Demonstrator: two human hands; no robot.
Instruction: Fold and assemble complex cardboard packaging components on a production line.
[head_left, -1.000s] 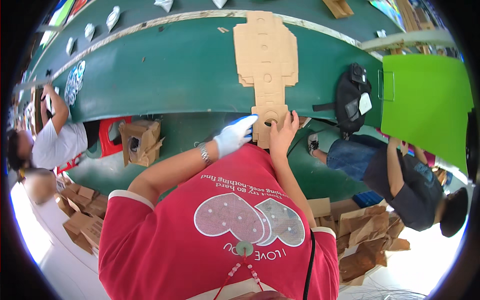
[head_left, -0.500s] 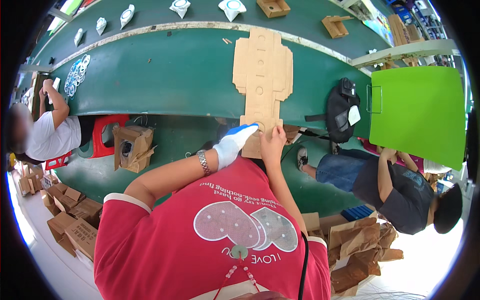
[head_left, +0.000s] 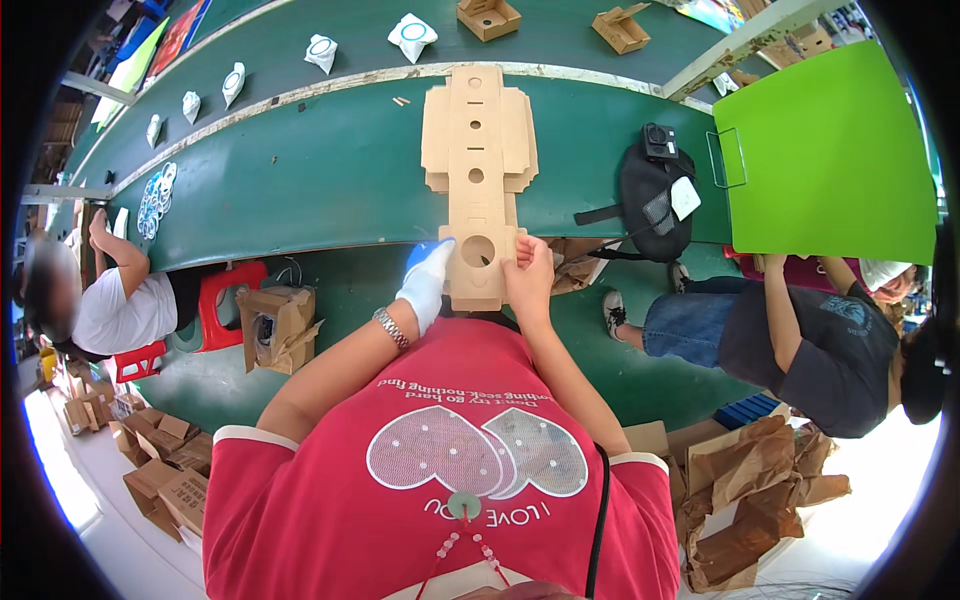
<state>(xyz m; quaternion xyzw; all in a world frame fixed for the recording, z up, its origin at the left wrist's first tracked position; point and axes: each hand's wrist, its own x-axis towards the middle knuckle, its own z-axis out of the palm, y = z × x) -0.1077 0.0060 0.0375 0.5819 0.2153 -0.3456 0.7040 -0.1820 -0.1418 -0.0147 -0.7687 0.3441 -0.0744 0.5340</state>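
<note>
A flat, die-cut cardboard box blank [head_left: 490,210] lies on the green table, its near end jutting over the front edge toward me. Down its middle run slots and round holes, with a large round hole [head_left: 478,252] near my body. My left hand [head_left: 428,275], in a white glove with blue on the fingers, grips the blank's near left edge, its thumb beside the large hole. Bare, my right hand [head_left: 530,275] pinches the opposite edge between thumb and fingers. The fingers under the cardboard are hidden.
A black backpack [head_left: 655,200] lies on the table at right, near a green board [head_left: 825,160] and a person. Another person sits at left by a red stool [head_left: 215,310]. White pouches and small open boxes [head_left: 488,18] stand on the far strip. An open carton [head_left: 278,325] sits below.
The blank now lies straighter before me. My left thumb has moved from the large circle to the left edge. The larger circles, cardboard-coloured before, now look like dark openings.
</note>
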